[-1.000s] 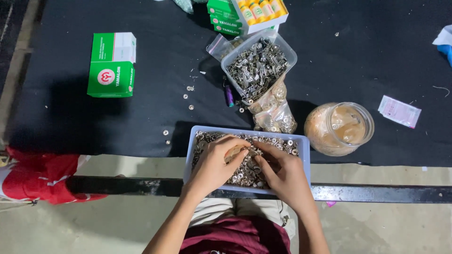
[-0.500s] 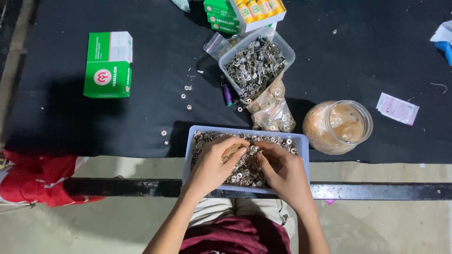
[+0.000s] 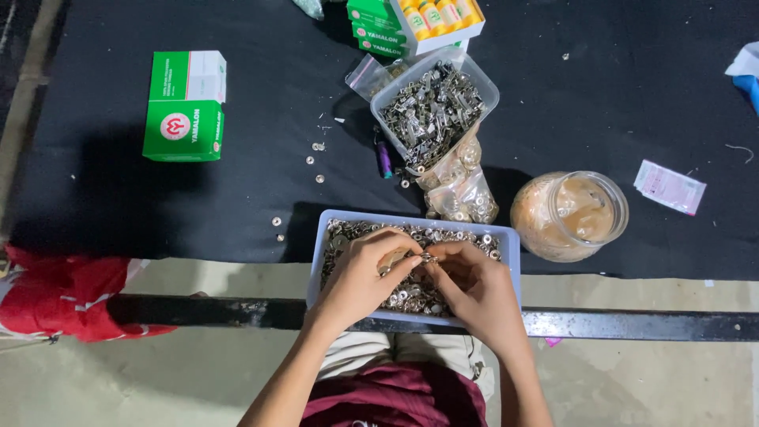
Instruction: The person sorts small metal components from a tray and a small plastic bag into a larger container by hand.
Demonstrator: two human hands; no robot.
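A pale blue rectangular tray (image 3: 510,243) full of small silver metal rings and snap parts sits at the near edge of the black table. Both hands hover over it, fingertips meeting in the middle. My left hand (image 3: 365,273) pinches a small metal part (image 3: 428,258) between thumb and forefinger. My right hand (image 3: 474,285) has its fingers curled on the same small part from the right side. My palms hide much of the tray's contents.
A clear tub of metal clips (image 3: 433,103) stands behind the tray, with a plastic bag of parts (image 3: 462,190) beside it. A lidded jar (image 3: 571,215) is at right, a green and white box (image 3: 184,105) at left. Loose rings (image 3: 314,162) dot the table. Red cloth (image 3: 59,292) lies lower left.
The hands have drawn closer together over the tray, and the fingertips now meet on one small part. The view has shifted slightly.
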